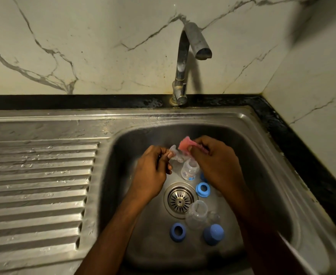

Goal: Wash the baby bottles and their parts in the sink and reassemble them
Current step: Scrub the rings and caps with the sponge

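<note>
Silicone teat [175, 156] pinched, left hand [151, 172] | pink scrubber [185, 145] gripped, right hand [215, 163]

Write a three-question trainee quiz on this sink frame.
1. True or false: water is running from the tap.
2. What do the left hand's fingers pinch? A) a blue ring B) a clear teat C) a bottle
3. Fill in: the right hand grips a ___ scrubber.
Key: 1 false; 2 B; 3 pink.
</note>
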